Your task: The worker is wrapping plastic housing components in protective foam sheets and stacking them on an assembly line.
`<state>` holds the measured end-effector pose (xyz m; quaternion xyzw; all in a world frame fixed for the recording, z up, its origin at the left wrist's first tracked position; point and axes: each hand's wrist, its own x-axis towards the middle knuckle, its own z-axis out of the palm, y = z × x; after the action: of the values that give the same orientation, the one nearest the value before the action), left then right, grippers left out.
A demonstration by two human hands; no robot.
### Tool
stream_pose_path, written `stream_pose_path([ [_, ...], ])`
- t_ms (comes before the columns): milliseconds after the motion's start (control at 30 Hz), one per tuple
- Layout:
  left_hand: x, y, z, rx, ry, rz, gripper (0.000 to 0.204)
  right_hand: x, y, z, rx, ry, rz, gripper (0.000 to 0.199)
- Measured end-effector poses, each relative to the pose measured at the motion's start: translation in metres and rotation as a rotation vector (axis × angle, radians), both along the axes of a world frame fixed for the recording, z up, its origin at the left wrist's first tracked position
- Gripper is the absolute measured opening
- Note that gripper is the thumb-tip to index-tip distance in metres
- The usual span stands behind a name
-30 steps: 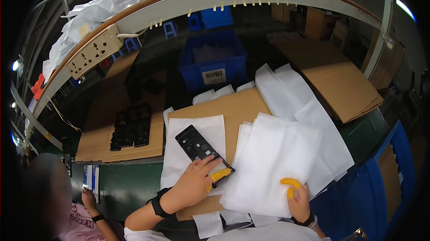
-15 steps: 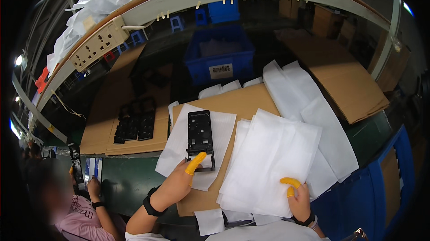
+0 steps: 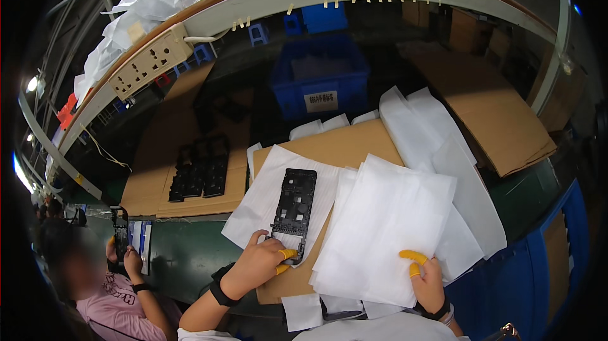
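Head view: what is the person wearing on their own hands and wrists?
Both forearms are bare, without sleeves. The left hand has yellow finger cots on two fingertips and a black band at the wrist. The right hand also wears yellow finger cots, with a dark band and a thin light bracelet.

One black plastic frame lies on a single white foam sheet. A stack of foam sheets sits beside it, count unclear. Roughly six black frames rest on cardboard. One blue bin.
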<state>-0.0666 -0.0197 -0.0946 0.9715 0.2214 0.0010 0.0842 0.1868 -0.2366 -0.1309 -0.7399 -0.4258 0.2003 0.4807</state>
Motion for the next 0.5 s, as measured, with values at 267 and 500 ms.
stream_pose_path([
  [267,0.013,0.026,-0.002,-0.257,-0.549,0.376,0.027,-0.001,-0.003,-0.002,-0.054,0.085,0.131,0.028],
  [500,0.065,-0.028,0.021,-0.183,-0.46,-0.314,0.041,-0.001,0.0,-0.006,0.122,0.414,0.221,0.033],
])
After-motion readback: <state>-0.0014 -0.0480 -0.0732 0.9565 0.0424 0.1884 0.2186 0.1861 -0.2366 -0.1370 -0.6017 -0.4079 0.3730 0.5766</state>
